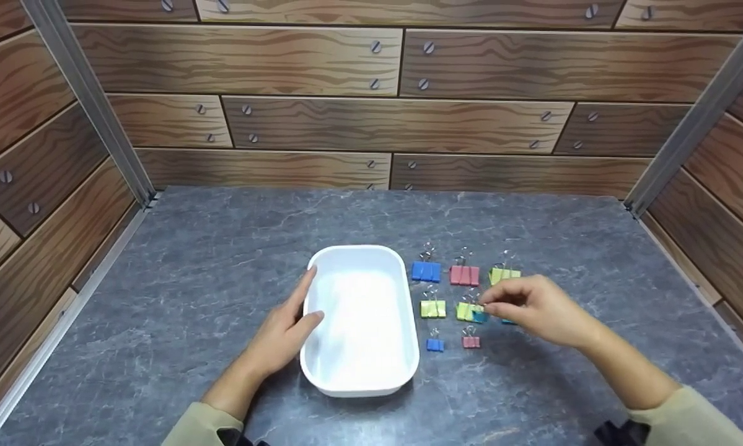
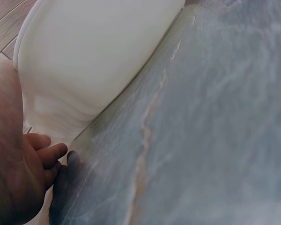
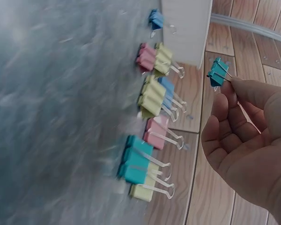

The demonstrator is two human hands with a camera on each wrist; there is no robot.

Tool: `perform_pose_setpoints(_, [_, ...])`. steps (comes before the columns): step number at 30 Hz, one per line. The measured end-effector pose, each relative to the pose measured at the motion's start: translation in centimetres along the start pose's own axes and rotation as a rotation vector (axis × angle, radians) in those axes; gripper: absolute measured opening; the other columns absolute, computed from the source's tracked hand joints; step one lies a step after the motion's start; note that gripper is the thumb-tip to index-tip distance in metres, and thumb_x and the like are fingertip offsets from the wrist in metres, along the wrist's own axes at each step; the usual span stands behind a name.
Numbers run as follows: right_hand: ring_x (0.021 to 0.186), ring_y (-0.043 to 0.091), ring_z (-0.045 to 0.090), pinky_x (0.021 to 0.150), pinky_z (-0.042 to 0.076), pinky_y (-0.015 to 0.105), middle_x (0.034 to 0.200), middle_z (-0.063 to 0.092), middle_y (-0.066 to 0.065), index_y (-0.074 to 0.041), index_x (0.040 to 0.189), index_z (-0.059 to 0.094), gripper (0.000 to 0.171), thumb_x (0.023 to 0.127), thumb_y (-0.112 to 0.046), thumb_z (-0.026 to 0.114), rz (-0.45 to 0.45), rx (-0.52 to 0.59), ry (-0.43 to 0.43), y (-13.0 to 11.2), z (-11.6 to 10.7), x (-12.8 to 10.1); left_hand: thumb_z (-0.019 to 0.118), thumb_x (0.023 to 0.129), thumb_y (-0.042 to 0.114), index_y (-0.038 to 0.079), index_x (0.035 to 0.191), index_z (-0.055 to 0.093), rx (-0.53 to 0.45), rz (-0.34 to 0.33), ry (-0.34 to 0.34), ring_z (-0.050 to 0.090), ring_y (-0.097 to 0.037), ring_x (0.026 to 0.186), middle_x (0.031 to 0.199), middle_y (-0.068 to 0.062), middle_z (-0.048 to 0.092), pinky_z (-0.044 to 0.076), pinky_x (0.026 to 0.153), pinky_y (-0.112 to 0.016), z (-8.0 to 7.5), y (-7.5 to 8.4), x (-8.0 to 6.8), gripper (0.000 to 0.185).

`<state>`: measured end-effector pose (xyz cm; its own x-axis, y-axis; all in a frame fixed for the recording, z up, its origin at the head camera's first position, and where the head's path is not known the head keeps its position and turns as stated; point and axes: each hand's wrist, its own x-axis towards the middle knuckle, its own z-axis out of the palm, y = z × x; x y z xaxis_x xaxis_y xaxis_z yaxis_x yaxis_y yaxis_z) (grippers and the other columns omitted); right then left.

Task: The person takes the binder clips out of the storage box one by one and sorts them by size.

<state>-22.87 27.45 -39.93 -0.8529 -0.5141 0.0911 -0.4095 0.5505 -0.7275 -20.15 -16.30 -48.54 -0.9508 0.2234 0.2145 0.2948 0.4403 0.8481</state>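
Observation:
My right hand point(image 1: 535, 306) pinches a small teal binder clip point(image 3: 218, 72) by its wire handles between thumb and forefinger, above the rows of clips. In the head view the held clip overlaps a yellow-green binder clip point(image 1: 464, 311). Beneath the hand, a larger teal binder clip point(image 3: 136, 159) is mostly hidden from the head camera. On the other side, my left hand point(image 1: 278, 337) holds the left rim of a white plastic tub point(image 1: 411, 334), its thumb over the edge. The left wrist view shows the other fingers point(image 2: 51, 154) curled near the tub's outer wall.
Right of the tub, a blue binder clip point(image 1: 426, 271), a pink one point(image 1: 465, 275) and a yellow one point(image 1: 505, 273) form the back row. Nearer lie another yellow clip point(image 1: 433, 309), a small blue clip point(image 1: 435, 345) and a small pink clip point(image 1: 471, 342). Wood-patterned walls point(image 1: 309, 124) enclose the table.

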Motion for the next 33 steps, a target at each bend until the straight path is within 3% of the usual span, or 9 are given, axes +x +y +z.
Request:
perform_pose_setpoints(6, [0.087, 0.019, 0.072, 0.075, 0.059, 0.027, 0.100, 0.078, -0.001, -0.011, 0.106, 0.082, 0.010, 0.098, -0.015, 0.077, 0.028, 0.007, -0.017, 1.3, -0.1, -1.3, 0.056, 0.108, 0.025, 0.027, 0.172, 0.021, -0.004, -0.010, -0.007, 0.037, -0.028, 0.153, 0.169, -0.011, 0.034, 0.035, 0.120, -0.051, 0.2, -0.1, 0.1, 0.073])
perform_pose_setpoints(18, [0.082, 0.012, 0.069, 0.073, 0.058, 0.026, 0.095, 0.078, -0.005, -0.012, 0.104, 0.082, 0.009, 0.097, -0.015, 0.077, 0.043, -0.068, -0.017, 3.3, -0.3, -2.8, 0.056, 0.108, 0.027, 0.027, 0.172, 0.021, 0.014, -0.013, -0.004, 0.035, -0.027, 0.154, 0.170, -0.011, 0.032, 0.034, 0.121, -0.051, 0.0, 0.0, 0.1, 0.073])
perform_pose_setpoints(33, [0.081, 0.009, 0.066, 0.071, 0.056, 0.026, 0.097, 0.077, -0.005, -0.015, 0.104, 0.082, 0.009, 0.098, -0.018, 0.077, 0.134, -0.097, -0.037, 4.6, -0.6, -3.7, 0.058, 0.107, 0.024, 0.026, 0.172, 0.022, 0.023, -0.022, 0.000, 0.039, -0.028, 0.152, 0.169, -0.011, 0.034, 0.036, 0.120, -0.051, 0.0, 0.2, 0.0, 0.074])
